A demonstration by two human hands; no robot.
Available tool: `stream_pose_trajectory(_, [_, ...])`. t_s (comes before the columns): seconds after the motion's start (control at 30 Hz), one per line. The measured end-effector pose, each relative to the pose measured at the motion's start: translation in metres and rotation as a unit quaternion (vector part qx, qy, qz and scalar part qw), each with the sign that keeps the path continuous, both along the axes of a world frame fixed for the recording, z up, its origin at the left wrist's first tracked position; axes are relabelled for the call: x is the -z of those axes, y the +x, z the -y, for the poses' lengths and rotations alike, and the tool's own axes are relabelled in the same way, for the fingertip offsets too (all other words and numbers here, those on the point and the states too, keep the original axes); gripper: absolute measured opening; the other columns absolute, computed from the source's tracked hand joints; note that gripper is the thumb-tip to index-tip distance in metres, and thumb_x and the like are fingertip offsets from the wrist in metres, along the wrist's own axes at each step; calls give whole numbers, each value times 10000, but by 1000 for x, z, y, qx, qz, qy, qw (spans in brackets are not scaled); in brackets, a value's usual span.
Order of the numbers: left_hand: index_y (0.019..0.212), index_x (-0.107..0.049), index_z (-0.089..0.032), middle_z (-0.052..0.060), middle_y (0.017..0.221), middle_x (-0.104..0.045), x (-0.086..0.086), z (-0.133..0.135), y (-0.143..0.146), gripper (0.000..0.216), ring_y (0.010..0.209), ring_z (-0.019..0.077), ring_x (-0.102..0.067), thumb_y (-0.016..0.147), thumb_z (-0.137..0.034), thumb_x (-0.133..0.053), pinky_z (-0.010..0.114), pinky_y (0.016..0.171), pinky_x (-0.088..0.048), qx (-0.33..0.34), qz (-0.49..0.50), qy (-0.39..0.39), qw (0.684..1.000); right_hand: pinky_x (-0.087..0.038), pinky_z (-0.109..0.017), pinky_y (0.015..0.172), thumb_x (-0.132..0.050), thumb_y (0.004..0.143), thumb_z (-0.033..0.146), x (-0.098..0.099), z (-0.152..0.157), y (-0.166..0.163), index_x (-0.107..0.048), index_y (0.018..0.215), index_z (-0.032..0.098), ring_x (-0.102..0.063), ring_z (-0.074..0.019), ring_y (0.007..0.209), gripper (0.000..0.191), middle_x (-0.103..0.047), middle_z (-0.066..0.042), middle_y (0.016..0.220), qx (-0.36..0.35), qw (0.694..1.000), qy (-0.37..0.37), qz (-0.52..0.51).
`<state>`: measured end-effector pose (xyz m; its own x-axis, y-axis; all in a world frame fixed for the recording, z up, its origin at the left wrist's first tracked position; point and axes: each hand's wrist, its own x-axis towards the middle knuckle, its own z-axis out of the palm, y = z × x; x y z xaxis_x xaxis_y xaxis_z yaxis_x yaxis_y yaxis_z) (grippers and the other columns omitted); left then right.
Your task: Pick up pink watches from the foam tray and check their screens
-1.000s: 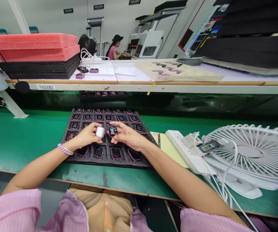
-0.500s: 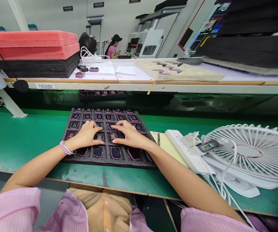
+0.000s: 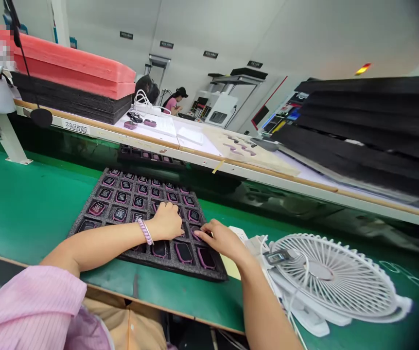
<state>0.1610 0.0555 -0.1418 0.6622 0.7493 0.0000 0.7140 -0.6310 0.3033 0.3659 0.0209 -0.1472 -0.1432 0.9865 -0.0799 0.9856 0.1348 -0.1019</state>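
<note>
My left hand [image 3: 167, 221] lies curled, knuckles up, on the foam tray [image 3: 96, 218] — whether it grips a watch I cannot tell. My right hand [image 3: 221, 238], at its 4 o'clock, rests open with fingertips on a watch [image 3: 195, 231] in its pocket. Pink-rimmed watches fill the tray. The fan [image 3: 335, 282] lies at 3 o'clock, beside a power strip [image 3: 239, 234].

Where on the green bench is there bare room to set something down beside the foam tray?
Bare green mat lies left of the foam tray, out to the white lamp stand; a narrow strip runs along the tray's near edge. Right of the tray it is crowded: power strip, cables and white fan. Both hands, left and right, rest on the tray's watch cases.
</note>
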Motion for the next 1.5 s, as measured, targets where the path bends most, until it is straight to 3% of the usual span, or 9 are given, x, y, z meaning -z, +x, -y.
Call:
stream_pose_trajectory(0.37, [903,-542,-155,42,931,-659,-26,-14,-28,176,840,155,-652,829,-132,-700,265,768,-507,68,262,-190,944,-439,-354,671,-463,916,534,5,1,3,-559,909,209,-622,-279,770,338,-663,-92,893,-58,968,15,-244])
stream_pose_trajectory(0.43, [1013,-537,-149,63,931,-668,-43,-18,-46,184,743,128,-648,892,-233,-648,248,692,-510,50,383,-262,884,-442,-315,623,-553,922,620,-3,0,-7,-570,982,197,-595,-223,691,428,-675,-98,963,-35,914,1,-405])
stream_pose_trajectory(0.53, [997,-589,-114,57,852,-633,-65,-23,-76,348,637,86,-576,812,-365,-744,207,616,-454,-11,593,-349,725,-422,-253,553,-827,794,615,-13,-8,-35,-606,1053,178,-522,-138,583,554,-694,-116,1019,-11,763,-71,-643])
stream_pose_trajectory(0.6, [900,-595,-108,29,796,-586,-74,-24,-93,416,607,58,-512,724,-418,-811,179,579,-395,-44,647,-342,680,-454,-235,555,-939,707,531,-19,-19,-60,-643,1081,159,-537,-127,587,605,-705,-123,988,-6,674,-122,-729])
stream_pose_trajectory(0.7, [818,-549,-128,-17,727,-505,-83,-22,-108,425,587,50,-444,671,-403,-836,174,540,-328,-58,652,-310,689,-553,-239,672,-992,656,391,-34,-34,-96,-688,1089,142,-645,-162,719,585,-709,-132,1024,-32,592,-173,-786])
stream_pose_trajectory(0.83, [927,-587,-138,-26,743,-504,-94,-11,-114,291,624,72,-443,730,-297,-731,197,577,-352,-66,647,-189,735,-599,-259,824,-971,720,308,-67,-40,-127,-700,1129,151,-710,-198,875,515,-703,-127,1119,-102,561,-154,-807])
stream_pose_trajectory(1.0, [1214,-566,-145,68,1104,-638,-102,0,-118,460,977,161,-594,779,-277,-638,270,876,-469,-65,613,-44,786,-609,-273,884,-926,815,299,-98,-31,-140,-685,1205,203,-721,-215,967,468,-679,-97,1217,-172,547,-112,-812])
stream_pose_trajectory(1.2, [1205,-575,-147,71,1054,-652,-95,1,-117,434,875,170,-595,787,-264,-579,279,761,-461,-101,533,57,838,-624,-262,820,-923,830,307,-91,-29,-139,-672,1203,269,-736,-198,893,452,-694,-38,1113,-198,570,-83,-793])
stream_pose_trajectory(1.5, [1196,-568,-170,15,909,-623,-93,-1,-115,428,661,107,-495,780,-261,-613,224,622,-419,-149,519,74,839,-567,-235,610,-893,811,332,-89,-33,-135,-648,1221,300,-662,-135,667,479,-678,-12,1078,-190,569,-76,-797])
